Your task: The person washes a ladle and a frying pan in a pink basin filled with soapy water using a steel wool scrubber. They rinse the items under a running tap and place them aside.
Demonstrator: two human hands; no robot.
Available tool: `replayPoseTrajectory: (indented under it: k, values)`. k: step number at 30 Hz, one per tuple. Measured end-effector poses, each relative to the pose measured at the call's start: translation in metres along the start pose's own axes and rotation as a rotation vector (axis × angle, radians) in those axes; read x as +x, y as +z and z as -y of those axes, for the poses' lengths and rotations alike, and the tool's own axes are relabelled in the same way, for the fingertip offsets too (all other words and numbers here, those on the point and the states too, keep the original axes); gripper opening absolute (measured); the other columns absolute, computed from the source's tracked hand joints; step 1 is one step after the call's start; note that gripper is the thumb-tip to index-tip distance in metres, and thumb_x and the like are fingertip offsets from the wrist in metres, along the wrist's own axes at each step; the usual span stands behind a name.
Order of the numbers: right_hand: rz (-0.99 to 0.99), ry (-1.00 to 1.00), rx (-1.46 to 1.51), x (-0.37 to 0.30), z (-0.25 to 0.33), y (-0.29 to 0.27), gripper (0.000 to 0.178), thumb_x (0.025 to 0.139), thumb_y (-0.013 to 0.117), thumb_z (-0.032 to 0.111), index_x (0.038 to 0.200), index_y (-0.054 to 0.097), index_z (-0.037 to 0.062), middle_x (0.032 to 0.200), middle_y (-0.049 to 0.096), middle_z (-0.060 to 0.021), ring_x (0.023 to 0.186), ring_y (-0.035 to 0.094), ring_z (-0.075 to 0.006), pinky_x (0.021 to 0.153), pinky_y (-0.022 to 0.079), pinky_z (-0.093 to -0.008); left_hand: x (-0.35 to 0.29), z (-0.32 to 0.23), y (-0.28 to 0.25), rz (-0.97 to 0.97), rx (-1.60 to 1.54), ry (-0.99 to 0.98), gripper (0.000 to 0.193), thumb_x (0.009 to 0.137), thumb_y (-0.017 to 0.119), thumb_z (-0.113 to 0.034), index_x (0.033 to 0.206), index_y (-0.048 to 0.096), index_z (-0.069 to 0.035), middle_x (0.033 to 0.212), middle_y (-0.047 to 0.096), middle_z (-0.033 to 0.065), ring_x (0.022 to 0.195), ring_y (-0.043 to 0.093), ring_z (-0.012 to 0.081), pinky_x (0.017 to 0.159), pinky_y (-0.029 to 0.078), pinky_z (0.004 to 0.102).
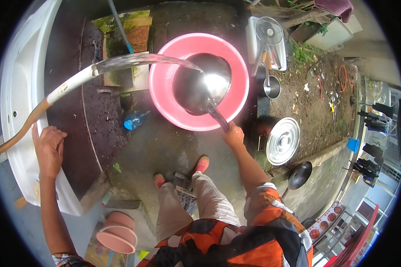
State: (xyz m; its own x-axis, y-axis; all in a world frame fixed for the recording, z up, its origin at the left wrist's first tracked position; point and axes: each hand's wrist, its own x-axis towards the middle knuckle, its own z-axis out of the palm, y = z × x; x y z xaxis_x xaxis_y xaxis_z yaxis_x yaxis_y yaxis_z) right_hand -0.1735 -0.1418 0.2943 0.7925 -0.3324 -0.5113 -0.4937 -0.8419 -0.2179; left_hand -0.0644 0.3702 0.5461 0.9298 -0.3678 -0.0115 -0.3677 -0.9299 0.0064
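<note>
My right hand [234, 135] is closed round the handle of a shiny metal wok [191, 86]. The wok rests tilted within a large pink basin [159, 95] on the ground in front of me. Water streams from the white end of a hose [71, 87] and lands on the wok's surface. On the left, my left hand [50, 147] is at the edge of a white sink [29, 169], just below the hose's brown part. Its fingers are partly bent and apart, with nothing visible in them.
A blue-capped plastic bottle [136, 120] lies left of the basin. To the right are a white tub [254, 42] with utensils, a small metal pot [272, 87], a pot with a silver lid [283, 141] and a dark pan [300, 175]. A pink bucket [118, 231] stands lower left.
</note>
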Motion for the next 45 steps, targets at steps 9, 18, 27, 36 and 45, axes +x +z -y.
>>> replayPoseTrajectory:
  k: [9, 18, 27, 36, 45]
  values:
    - [0.069, 0.045, 0.468, -0.021, -0.005, -0.009, 0.029, 0.067, 0.065, 0.009, 0.095, 0.062, 0.0023, 0.072, 0.063, -0.0152, 0.059, 0.063, -0.0239, 0.056, 0.049, -0.0353, 0.003, -0.004, 0.0, -0.027, 0.005, -0.019, 0.017, 0.066, 0.063, 0.01, 0.075, 0.062, -0.004, 0.078, 0.061, 0.0065, 0.088, 0.059, 0.0236, 0.108, 0.023, 0.0505]
    - [0.331, 0.303, 1.194, -0.002, 0.06, -0.022, 0.009, 0.076, 0.061, 0.003, 0.083, 0.055, 0.0009, 0.059, 0.052, -0.0025, 0.042, 0.047, -0.013, 0.038, 0.036, -0.0275, 0.0, 0.003, 0.002, 0.003, 0.009, -0.012, 0.016, 0.068, 0.063, 0.008, 0.078, 0.063, -0.004, 0.081, 0.06, 0.0079, 0.091, 0.058, 0.0247, 0.108, 0.023, 0.0499]
    - [1.065, 0.278, 2.295, 0.027, 0.07, -0.02, 0.007, 0.08, 0.056, 0.011, 0.083, 0.051, 0.0068, 0.06, 0.043, 0.0024, 0.047, 0.038, -0.0084, 0.043, 0.032, -0.0222, 0.002, 0.0, 0.001, -0.014, 0.036, -0.008, 0.017, 0.068, 0.062, 0.009, 0.076, 0.062, -0.005, 0.079, 0.061, 0.0067, 0.089, 0.059, 0.0243, 0.107, 0.024, 0.05]
    - [0.86, 0.338, 1.583, 0.017, 0.061, 0.02, 0.022, 0.087, 0.055, 0.018, 0.07, 0.043, 0.0112, 0.058, 0.041, 0.0014, 0.045, 0.039, -0.011, 0.045, 0.039, -0.0298, 0.005, -0.002, 0.002, -0.016, 0.036, 0.002, 0.016, 0.067, 0.062, 0.009, 0.076, 0.062, -0.005, 0.08, 0.061, 0.007, 0.089, 0.059, 0.024, 0.108, 0.024, 0.0496]
    - [0.893, 0.389, 1.72, -0.038, 0.015, -0.017, 0.019, 0.085, 0.058, 0.014, 0.071, 0.046, 0.0102, 0.056, 0.04, 0.0031, 0.041, 0.037, -0.0083, 0.042, 0.034, -0.0278, 0.001, 0.002, 0.005, -0.006, 0.042, -0.009, 0.015, 0.069, 0.061, 0.009, 0.076, 0.061, -0.005, 0.081, 0.06, 0.0076, 0.09, 0.059, 0.024, 0.108, 0.023, 0.0483]
